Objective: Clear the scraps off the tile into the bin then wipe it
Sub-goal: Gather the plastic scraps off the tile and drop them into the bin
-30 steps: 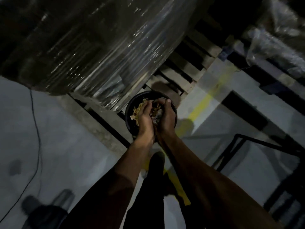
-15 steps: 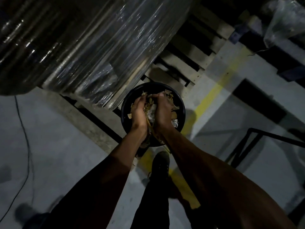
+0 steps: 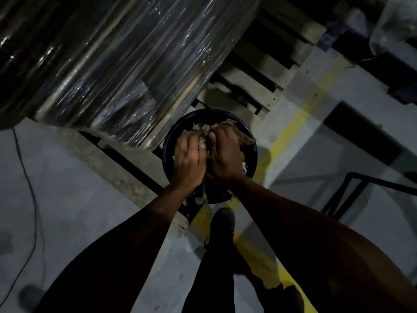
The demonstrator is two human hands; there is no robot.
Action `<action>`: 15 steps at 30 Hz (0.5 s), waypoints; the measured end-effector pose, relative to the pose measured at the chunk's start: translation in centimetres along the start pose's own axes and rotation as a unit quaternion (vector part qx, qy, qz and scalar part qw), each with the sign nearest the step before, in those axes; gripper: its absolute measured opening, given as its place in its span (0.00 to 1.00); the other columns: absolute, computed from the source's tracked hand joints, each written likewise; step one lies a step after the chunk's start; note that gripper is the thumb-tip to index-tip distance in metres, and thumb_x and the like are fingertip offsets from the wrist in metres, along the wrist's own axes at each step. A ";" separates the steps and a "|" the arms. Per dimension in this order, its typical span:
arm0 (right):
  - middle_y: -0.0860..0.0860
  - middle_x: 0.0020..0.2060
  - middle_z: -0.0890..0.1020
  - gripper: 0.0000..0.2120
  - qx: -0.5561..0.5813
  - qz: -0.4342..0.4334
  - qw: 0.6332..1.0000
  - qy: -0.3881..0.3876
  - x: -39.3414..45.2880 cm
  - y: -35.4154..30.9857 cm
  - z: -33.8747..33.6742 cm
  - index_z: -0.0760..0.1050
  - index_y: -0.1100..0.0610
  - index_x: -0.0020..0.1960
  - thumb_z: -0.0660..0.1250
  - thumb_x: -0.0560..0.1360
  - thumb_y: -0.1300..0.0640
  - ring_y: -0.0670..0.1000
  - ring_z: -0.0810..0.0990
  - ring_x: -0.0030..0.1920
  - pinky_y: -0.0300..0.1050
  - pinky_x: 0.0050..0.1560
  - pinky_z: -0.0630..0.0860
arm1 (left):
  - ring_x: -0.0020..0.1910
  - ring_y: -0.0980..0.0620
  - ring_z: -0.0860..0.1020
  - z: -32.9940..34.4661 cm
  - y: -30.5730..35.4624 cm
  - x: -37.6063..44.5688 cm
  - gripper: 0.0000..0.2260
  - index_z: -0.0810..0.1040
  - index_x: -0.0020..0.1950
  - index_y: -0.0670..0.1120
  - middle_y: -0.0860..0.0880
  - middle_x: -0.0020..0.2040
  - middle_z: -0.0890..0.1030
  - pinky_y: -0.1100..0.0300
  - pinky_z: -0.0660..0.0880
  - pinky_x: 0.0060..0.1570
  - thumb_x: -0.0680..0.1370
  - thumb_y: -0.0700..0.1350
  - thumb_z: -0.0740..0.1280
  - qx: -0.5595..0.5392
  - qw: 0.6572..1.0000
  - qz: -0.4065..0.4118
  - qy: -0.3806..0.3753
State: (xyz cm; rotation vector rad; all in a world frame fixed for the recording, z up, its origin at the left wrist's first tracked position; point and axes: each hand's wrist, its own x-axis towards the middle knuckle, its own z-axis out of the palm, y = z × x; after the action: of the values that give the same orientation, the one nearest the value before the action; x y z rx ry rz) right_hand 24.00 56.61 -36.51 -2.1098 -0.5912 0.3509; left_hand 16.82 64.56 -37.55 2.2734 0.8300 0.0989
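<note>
A round black bin stands on the floor in front of me, with tan and white scraps inside it. My left hand and my right hand are pressed side by side right over the bin's mouth. Both are curled around a bunch of scraps held between them. Bits of paper stick out between the fingers and under the wrists. The tile is not in view.
A tall load wrapped in clear film sits on a wooden pallet just left and behind the bin. A yellow floor line runs past it. A black metal frame stands at right, a cable at left. My shoe is near the bin.
The bin has come closer and larger in view. Both hands have dropped lower over its mouth, still cupped together on the scraps.
</note>
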 end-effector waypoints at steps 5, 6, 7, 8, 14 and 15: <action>0.58 0.49 0.76 0.19 -0.034 0.013 0.997 -0.067 -0.5 1.1 -0.3 0.75 0.62 0.51 0.51 0.83 0.51 0.58 0.74 0.50 0.51 0.51 0.71 | 0.69 0.39 0.69 0.5 -1.8 -0.2 0.19 0.69 0.69 0.44 0.39 0.70 0.70 0.44 0.67 0.67 0.80 0.46 0.54 0.179 0.983 0.047 -0.008; 0.57 0.48 0.76 0.17 -0.024 0.022 0.997 -0.064 -0.5 0.9 -0.6 0.75 0.62 0.51 0.51 0.83 0.52 0.57 0.74 0.49 0.50 0.51 0.70 | 0.69 0.39 0.69 0.4 -1.8 -0.3 0.19 0.69 0.69 0.44 0.39 0.70 0.69 0.44 0.67 0.68 0.80 0.47 0.54 0.185 0.982 0.045 -0.011; 0.57 0.46 0.76 0.16 -0.012 0.025 0.998 -0.055 -0.5 0.4 -1.1 0.74 0.62 0.49 0.52 0.83 0.53 0.56 0.74 0.48 0.49 0.50 0.70 | 0.69 0.39 0.69 0.3 -1.6 -0.4 0.19 0.68 0.69 0.44 0.39 0.71 0.69 0.44 0.66 0.68 0.80 0.48 0.53 0.184 0.982 0.039 -0.017; 0.56 0.45 0.76 0.15 -0.003 0.026 0.999 -0.045 -0.6 -0.1 -1.6 0.74 0.62 0.48 0.53 0.83 0.55 0.55 0.74 0.47 0.48 0.48 0.69 | 0.70 0.39 0.68 0.0 -1.4 -0.5 0.20 0.68 0.70 0.44 0.39 0.72 0.68 0.44 0.65 0.69 0.80 0.49 0.52 0.179 0.983 0.030 -0.025; 0.58 0.53 0.80 0.15 0.009 0.062 0.998 0.008 -2.3 -3.2 -5.6 0.76 0.62 0.57 0.53 0.83 0.55 0.57 0.76 0.54 0.46 0.53 0.70 | 0.69 0.40 0.70 -2.7 1.8 -1.3 0.25 0.71 0.69 0.43 0.40 0.72 0.69 0.43 0.67 0.68 0.80 0.55 0.51 0.085 0.996 -0.026 -0.017; 0.58 0.55 0.80 0.17 0.001 0.080 0.997 0.015 -2.7 -3.9 -6.6 0.76 0.61 0.59 0.53 0.83 0.54 0.57 0.76 0.56 0.45 0.54 0.70 | 0.69 0.40 0.69 -3.6 2.9 -1.5 0.26 0.70 0.70 0.43 0.41 0.73 0.68 0.44 0.67 0.68 0.80 0.56 0.51 0.060 0.997 -0.048 -0.020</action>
State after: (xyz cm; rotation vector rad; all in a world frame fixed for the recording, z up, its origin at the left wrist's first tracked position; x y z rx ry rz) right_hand 23.68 52.51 -29.51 -2.1624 -0.4048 0.4080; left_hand 16.10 64.23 -32.80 2.3346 0.9462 -0.0419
